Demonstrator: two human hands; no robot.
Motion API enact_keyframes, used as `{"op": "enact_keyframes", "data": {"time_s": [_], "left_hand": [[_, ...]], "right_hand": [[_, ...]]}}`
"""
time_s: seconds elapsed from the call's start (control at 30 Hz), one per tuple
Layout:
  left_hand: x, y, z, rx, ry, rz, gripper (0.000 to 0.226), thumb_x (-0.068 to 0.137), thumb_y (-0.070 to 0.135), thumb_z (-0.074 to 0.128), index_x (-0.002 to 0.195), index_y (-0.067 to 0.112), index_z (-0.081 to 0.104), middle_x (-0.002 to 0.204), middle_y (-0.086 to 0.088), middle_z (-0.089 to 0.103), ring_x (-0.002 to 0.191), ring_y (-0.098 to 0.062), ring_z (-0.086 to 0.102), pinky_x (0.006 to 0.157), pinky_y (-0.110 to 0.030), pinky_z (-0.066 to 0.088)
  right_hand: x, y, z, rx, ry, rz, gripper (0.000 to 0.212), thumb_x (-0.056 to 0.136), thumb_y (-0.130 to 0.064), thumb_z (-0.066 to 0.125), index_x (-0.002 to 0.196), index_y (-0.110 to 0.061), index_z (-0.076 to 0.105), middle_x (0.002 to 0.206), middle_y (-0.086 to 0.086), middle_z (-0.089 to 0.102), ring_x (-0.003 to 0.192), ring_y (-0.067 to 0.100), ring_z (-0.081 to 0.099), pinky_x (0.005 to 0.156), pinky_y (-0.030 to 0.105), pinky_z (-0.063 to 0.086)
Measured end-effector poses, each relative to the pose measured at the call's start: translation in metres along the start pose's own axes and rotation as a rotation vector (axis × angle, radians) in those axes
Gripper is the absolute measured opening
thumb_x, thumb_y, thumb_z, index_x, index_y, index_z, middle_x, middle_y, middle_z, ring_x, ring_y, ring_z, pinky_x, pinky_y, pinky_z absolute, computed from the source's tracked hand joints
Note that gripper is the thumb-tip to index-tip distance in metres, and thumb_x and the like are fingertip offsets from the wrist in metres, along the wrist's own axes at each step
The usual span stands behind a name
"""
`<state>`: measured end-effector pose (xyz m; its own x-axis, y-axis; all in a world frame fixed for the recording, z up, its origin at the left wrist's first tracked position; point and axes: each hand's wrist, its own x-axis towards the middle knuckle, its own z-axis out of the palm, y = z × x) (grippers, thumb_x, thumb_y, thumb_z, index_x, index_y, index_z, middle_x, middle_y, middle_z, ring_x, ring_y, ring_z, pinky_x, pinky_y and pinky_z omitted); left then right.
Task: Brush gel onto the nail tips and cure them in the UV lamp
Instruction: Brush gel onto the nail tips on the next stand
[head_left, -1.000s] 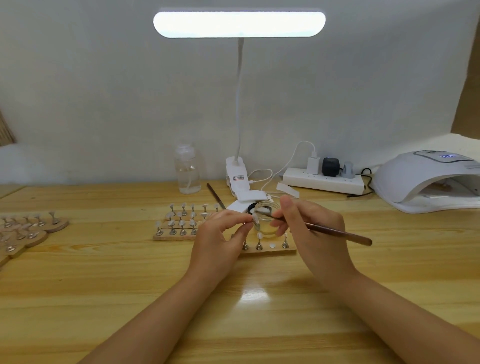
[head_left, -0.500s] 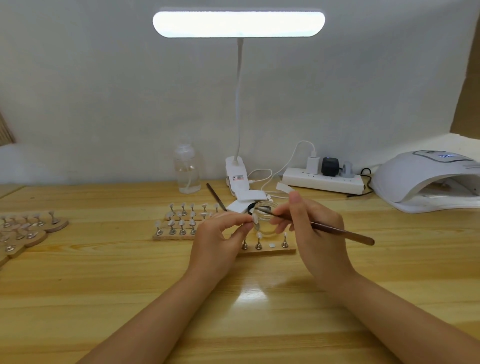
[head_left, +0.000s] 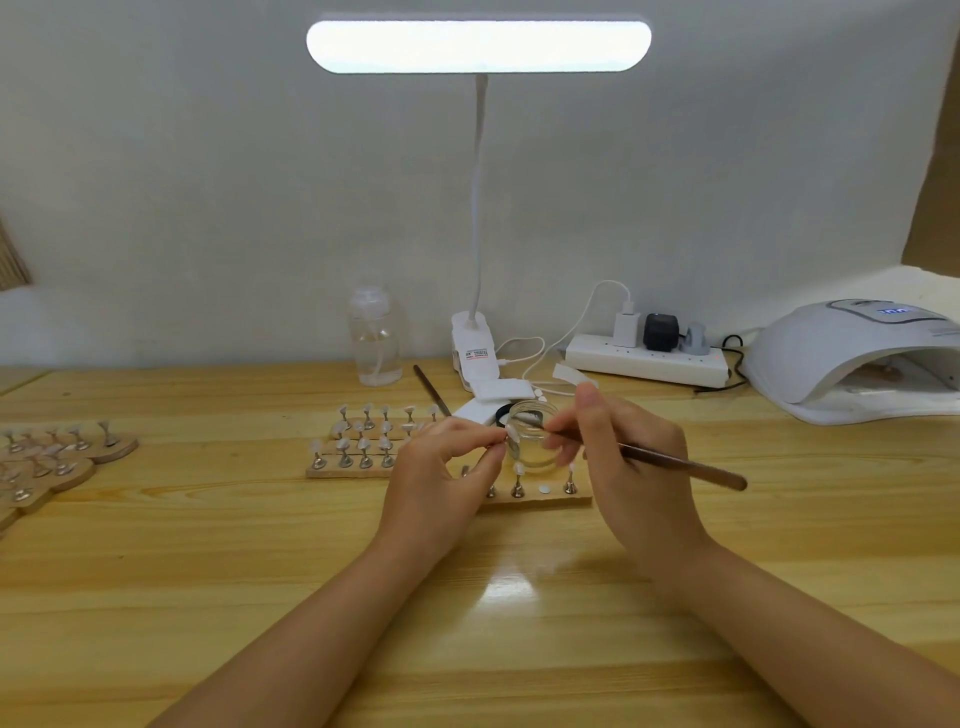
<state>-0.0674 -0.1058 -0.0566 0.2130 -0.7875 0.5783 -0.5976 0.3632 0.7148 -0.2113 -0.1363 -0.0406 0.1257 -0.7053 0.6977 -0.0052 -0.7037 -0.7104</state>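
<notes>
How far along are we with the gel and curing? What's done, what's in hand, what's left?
Done: cannot tell which tips on the wooden boards are already coated.
In hand: the left hand pinches a nail tip on its stand; the right hand holds the brush, bristles at the open gel jar.
Left: brushing this tip, the stands on the near board, then curing in the UV lamp.

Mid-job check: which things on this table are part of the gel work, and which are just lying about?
In use: brush in right hand; nail tip pinched by left hand; gel jar; holder board; UV lamp.

Lying about: spray bottle; power strip; spare brush; left boards.
</notes>
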Motion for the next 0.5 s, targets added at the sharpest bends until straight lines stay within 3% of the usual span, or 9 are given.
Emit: {"op": "enact_keyframes", "data": {"time_s": [0.17,0.27,0.43,0.5], "left_hand": [[-0.0006,0.0022,0.0003,-0.005,0.003,-0.012,0.022,0.080,0.009,0.067,0.089,0.028,0.070,0.083,0.018,0.062,0.090,-0.004,0.057,0.089,-0.030,0.044],[-0.0002,0.0016,0.0007,-0.004,0.007,-0.019,0.017,0.080,0.008,0.067,0.090,0.021,0.072,0.084,0.014,0.064,0.091,-0.009,0.058,0.090,-0.036,0.044],[0.0002,0.0021,0.0017,0.024,0.002,-0.004,0.017,0.080,0.007,0.066,0.092,0.019,0.072,0.085,0.011,0.064,0.091,-0.011,0.058,0.091,-0.042,0.043],[0.0006,0.0014,0.0017,0.027,0.010,-0.005,0.017,0.081,0.007,0.066,0.091,0.019,0.072,0.084,0.013,0.063,0.091,-0.010,0.058,0.092,-0.041,0.043]], "right_hand": [[-0.0004,0.0012,-0.0008,0.021,0.001,0.043,0.043,0.087,-0.046,0.044,0.058,-0.022,0.063,0.045,-0.007,0.059,0.042,0.000,0.055,0.049,0.008,0.041],[0.0003,0.0020,0.0002,-0.047,-0.042,-0.038,0.033,0.092,-0.034,0.045,0.065,-0.025,0.063,0.051,-0.012,0.060,0.050,-0.003,0.058,0.055,0.007,0.043],[-0.0012,0.0017,-0.0001,-0.003,-0.017,0.048,0.044,0.087,-0.048,0.044,0.056,-0.023,0.062,0.045,-0.006,0.059,0.041,0.003,0.055,0.048,0.009,0.041],[-0.0006,0.0018,-0.0004,-0.019,-0.004,0.007,0.038,0.091,-0.039,0.044,0.061,-0.024,0.063,0.047,-0.005,0.060,0.045,0.002,0.057,0.049,0.010,0.043]]}}
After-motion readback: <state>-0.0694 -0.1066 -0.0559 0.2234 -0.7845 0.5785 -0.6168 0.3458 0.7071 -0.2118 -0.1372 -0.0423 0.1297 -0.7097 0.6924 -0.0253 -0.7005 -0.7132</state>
